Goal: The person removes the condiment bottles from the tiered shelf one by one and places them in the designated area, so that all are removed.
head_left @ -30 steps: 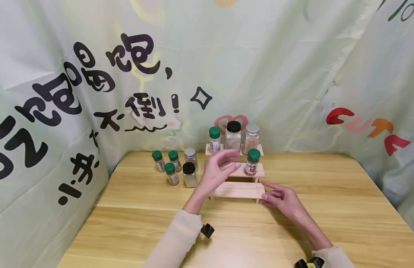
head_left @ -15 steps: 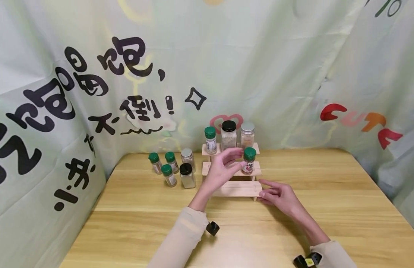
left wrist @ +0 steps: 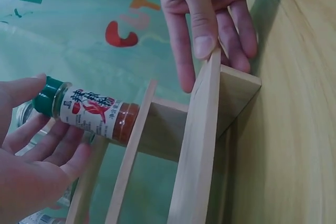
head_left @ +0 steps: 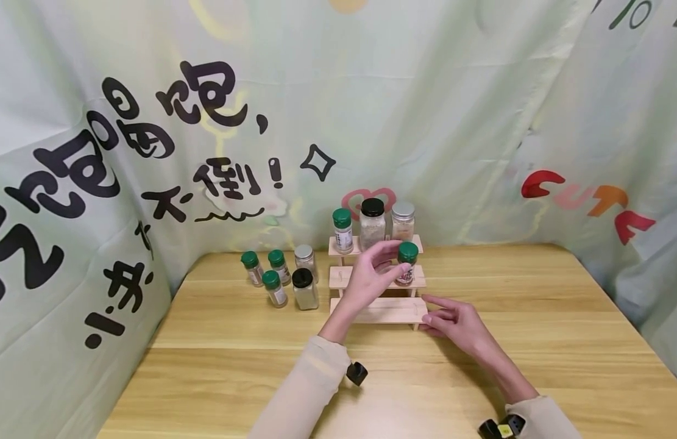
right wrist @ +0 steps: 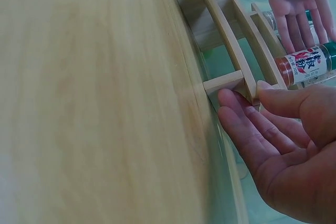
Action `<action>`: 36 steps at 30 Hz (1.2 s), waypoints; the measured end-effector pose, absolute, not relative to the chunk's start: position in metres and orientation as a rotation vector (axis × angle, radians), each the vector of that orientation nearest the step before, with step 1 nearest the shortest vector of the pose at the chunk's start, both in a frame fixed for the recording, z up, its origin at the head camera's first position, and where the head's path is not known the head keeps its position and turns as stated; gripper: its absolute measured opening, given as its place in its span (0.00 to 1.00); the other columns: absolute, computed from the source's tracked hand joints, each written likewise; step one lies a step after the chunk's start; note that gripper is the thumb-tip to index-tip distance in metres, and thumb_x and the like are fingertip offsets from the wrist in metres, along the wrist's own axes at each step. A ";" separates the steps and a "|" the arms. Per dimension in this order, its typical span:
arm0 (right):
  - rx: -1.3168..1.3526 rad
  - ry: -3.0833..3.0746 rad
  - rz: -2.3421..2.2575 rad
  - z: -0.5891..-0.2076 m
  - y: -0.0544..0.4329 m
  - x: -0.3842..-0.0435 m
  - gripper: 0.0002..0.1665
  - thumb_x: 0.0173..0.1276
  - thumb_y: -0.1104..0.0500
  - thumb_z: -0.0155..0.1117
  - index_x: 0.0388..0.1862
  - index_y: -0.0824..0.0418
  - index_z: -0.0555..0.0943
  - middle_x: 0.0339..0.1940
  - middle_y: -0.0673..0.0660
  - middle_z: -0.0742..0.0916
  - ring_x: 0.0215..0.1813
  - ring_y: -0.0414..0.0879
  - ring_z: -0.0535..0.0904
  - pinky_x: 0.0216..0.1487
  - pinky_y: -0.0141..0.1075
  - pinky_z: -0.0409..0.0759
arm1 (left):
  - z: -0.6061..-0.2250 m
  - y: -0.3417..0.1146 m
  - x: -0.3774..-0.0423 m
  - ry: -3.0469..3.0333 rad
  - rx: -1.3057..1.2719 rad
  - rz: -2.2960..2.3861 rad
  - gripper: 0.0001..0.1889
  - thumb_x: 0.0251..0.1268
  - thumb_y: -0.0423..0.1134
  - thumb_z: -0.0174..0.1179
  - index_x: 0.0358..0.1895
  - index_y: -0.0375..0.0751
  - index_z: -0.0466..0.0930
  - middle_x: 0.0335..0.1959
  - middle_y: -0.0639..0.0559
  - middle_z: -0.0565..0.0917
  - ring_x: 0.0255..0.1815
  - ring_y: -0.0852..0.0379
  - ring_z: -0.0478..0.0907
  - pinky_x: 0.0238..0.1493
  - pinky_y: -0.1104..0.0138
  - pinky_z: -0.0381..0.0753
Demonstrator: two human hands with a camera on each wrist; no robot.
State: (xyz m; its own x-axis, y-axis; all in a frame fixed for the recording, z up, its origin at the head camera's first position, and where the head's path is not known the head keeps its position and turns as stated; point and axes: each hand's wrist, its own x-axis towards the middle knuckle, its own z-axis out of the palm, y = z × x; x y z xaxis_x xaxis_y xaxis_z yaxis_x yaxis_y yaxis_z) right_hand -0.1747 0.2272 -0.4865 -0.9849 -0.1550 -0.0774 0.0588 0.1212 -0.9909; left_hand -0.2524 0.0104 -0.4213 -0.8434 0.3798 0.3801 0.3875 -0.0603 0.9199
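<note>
A person's two bare hands work at a small three-tier wooden rack [head_left: 382,312] on a table [head_left: 206,372]. A jar [head_left: 407,251] of red powder with a green lid stands upright at the right end of the middle tier. The left hand [head_left: 367,279] reaches across the rack and curves around this jar, thumb near the lid, the other fingers slightly apart behind it. Whether they grip firmly or only touch cannot be told. The right hand [head_left: 460,323] pinches the right end of the lowest tier between thumb and fingers. Three jars [head_left: 373,230] stand on the top tier; five jars [head_left: 305,297] stand on the table, left of the rack.

The step in hand seems to be positioning the jar on its tier while the right hand steadies the rack. The next move probably calls for light, even finger pressure, or a clean release, without tipping the jar.
</note>
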 end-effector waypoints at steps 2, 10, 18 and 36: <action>-0.097 2.220 -1.984 -0.486 0.227 -0.175 0.31 0.75 0.72 0.61 0.74 0.76 0.66 0.50 0.74 0.86 0.48 0.60 0.88 0.51 0.43 0.87 | -0.422 0.013 -0.253 -2.144 -0.862 -2.105 0.22 0.67 0.30 0.69 0.63 0.36 0.78 0.54 0.41 0.84 0.58 0.49 0.82 0.65 0.53 0.80; -0.136 2.181 -2.012 -0.491 0.227 -0.172 0.32 0.74 0.73 0.60 0.74 0.78 0.64 0.50 0.76 0.86 0.48 0.61 0.88 0.52 0.44 0.87 | -0.423 0.017 -0.254 -2.104 -0.840 -2.087 0.21 0.66 0.29 0.70 0.61 0.34 0.81 0.55 0.39 0.84 0.57 0.45 0.82 0.64 0.53 0.81; -0.132 2.205 -2.005 -0.492 0.227 -0.174 0.31 0.74 0.73 0.61 0.73 0.78 0.66 0.49 0.76 0.86 0.47 0.62 0.88 0.51 0.43 0.87 | -0.425 0.018 -0.255 -2.088 -0.797 -2.096 0.20 0.64 0.28 0.71 0.59 0.33 0.82 0.54 0.39 0.85 0.56 0.44 0.83 0.61 0.52 0.83; -0.088 2.225 -1.982 -0.489 0.227 -0.175 0.31 0.74 0.73 0.61 0.74 0.77 0.66 0.49 0.74 0.86 0.48 0.61 0.88 0.51 0.42 0.87 | -0.412 0.003 -0.241 -2.068 -0.842 -2.139 0.18 0.64 0.31 0.72 0.56 0.35 0.83 0.53 0.44 0.86 0.55 0.52 0.84 0.65 0.56 0.80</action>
